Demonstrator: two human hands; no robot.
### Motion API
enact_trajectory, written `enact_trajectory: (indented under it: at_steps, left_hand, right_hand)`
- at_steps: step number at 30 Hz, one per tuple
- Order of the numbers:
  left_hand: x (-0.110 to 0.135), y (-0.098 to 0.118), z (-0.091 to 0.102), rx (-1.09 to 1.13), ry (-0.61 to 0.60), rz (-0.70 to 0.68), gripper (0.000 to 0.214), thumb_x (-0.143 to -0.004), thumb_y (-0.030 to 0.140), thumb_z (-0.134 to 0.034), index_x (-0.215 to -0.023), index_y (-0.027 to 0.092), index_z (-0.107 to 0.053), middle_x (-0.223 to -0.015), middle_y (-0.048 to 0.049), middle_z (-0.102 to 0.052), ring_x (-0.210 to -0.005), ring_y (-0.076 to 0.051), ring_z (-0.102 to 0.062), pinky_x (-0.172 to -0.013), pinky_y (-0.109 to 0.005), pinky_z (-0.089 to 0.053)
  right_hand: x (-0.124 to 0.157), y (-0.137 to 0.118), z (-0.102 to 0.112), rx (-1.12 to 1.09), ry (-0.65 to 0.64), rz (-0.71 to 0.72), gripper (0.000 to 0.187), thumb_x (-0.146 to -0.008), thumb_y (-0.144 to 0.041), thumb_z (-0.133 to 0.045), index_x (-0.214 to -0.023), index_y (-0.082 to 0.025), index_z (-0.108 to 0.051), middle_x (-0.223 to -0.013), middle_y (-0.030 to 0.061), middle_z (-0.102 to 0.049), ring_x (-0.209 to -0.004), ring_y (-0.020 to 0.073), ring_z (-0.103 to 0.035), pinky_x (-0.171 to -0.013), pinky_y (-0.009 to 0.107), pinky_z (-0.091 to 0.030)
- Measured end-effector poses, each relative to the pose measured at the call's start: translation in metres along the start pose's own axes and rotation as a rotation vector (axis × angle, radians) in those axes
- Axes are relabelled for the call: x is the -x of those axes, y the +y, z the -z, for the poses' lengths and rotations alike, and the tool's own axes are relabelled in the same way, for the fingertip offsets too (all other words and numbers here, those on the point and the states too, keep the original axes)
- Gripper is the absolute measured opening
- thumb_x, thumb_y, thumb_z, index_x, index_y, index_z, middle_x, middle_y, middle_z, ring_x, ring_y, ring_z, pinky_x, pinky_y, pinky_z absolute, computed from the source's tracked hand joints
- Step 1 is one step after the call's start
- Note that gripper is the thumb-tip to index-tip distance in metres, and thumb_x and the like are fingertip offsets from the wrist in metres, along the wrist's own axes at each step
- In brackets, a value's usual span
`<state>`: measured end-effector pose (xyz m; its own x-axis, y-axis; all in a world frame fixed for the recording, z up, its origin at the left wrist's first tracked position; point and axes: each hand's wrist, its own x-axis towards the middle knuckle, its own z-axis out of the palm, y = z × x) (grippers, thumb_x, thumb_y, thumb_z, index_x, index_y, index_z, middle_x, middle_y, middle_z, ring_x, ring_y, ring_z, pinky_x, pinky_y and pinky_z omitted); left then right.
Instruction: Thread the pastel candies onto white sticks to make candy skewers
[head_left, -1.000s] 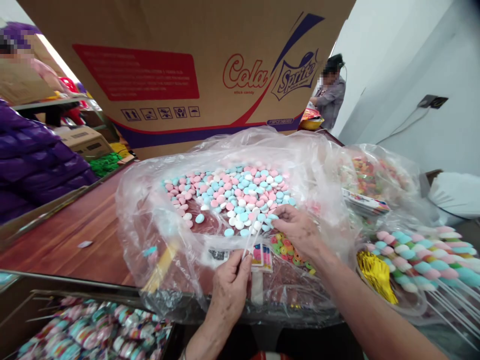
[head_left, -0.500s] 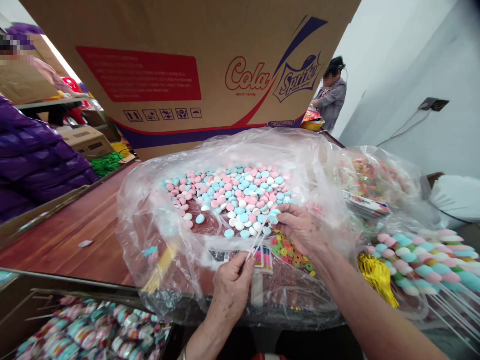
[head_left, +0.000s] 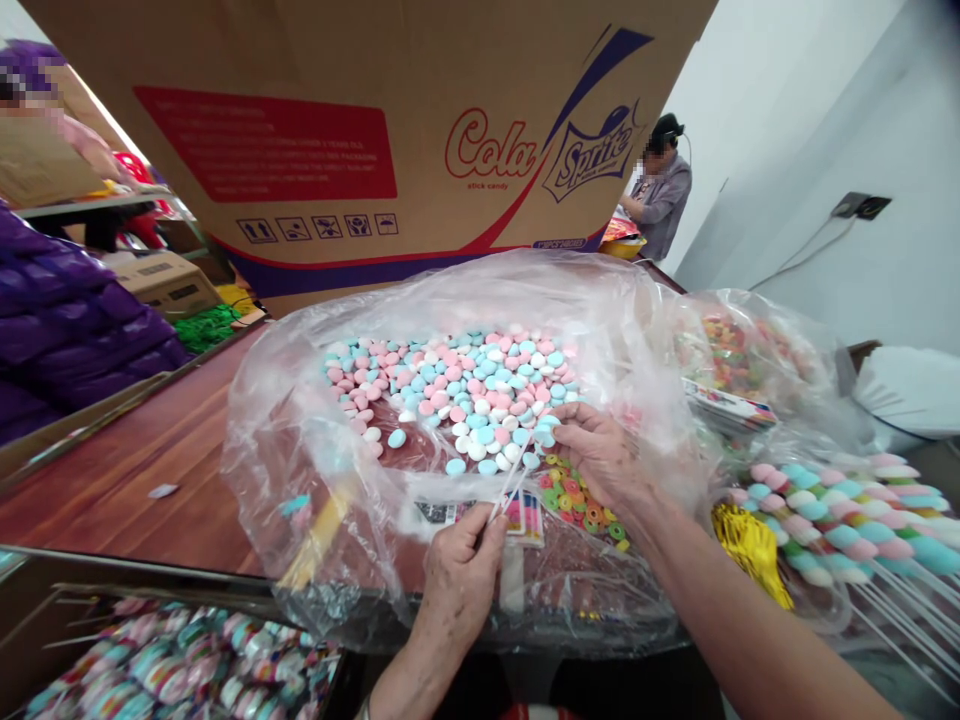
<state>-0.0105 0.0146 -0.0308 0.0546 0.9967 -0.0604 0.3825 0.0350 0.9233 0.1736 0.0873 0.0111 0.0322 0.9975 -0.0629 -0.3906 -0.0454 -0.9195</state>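
Observation:
A big clear plastic bag (head_left: 300, 470) lies open on the wooden table (head_left: 127, 480), holding a heap of pink, blue and white round candies (head_left: 457, 385). My left hand (head_left: 461, 580) is closed, pinching thin white sticks (head_left: 514, 478) that point up toward the candies. My right hand (head_left: 600, 455) is closed at the heap's near right edge, fingertips pinching a blue candy at the stick tips. Small coloured ring candies (head_left: 581, 500) lie under that hand.
A large Cola Sprite cardboard box (head_left: 360, 140) stands behind the bag. Finished candy skewers (head_left: 847, 510) and gold foil (head_left: 750, 550) lie at the right. A tray of wrapped candies (head_left: 172, 670) is near left. A person (head_left: 656, 195) stands at the back.
My right hand has drawn a blue candy from the heap's edge down toward the stick tips. My left hand has tilted the sticks slightly rightward toward it.

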Motion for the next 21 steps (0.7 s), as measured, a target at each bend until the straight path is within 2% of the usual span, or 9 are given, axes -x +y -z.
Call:
enact_trajectory:
  at_steps: [9, 15, 21]
  left_hand:
    - [-0.001, 0.002, 0.001, -0.017, 0.024, -0.011, 0.032, -0.086, 0.041, -0.051, -0.065, 0.019, -0.061, -0.052, 0.0038, -0.047, -0.052, -0.013, -0.043, -0.051, -0.021, -0.034]
    - [-0.001, -0.001, -0.001, 0.011, 0.017, -0.017, 0.031, -0.087, 0.043, -0.051, -0.072, 0.019, -0.064, -0.052, 0.0041, -0.048, -0.05, -0.013, -0.042, -0.049, -0.021, -0.033]
    - [0.0, -0.003, -0.003, -0.016, 0.032, -0.042, 0.03, -0.088, 0.042, -0.048, -0.076, 0.02, -0.065, -0.052, 0.004, -0.047, -0.051, -0.013, -0.043, -0.05, -0.022, -0.034]
  right_hand:
    - [0.002, 0.001, 0.0, 0.045, -0.018, 0.016, 0.02, -0.063, -0.023, -0.074, -0.079, -0.02, -0.062, -0.063, -0.0052, -0.061, -0.053, 0.0106, -0.056, -0.053, 0.025, -0.049]
    - [0.005, 0.006, 0.003, 0.251, -0.049, 0.143, 0.018, -0.069, -0.027, -0.072, -0.085, -0.022, -0.066, -0.07, -0.0035, -0.064, -0.062, 0.0121, -0.058, -0.06, 0.025, -0.049]
    - [0.003, 0.029, 0.01, 0.438, -0.032, 0.23, 0.021, -0.075, -0.03, -0.068, -0.095, -0.023, -0.067, -0.075, -0.0015, -0.063, -0.069, 0.0155, -0.059, -0.067, 0.029, -0.049]
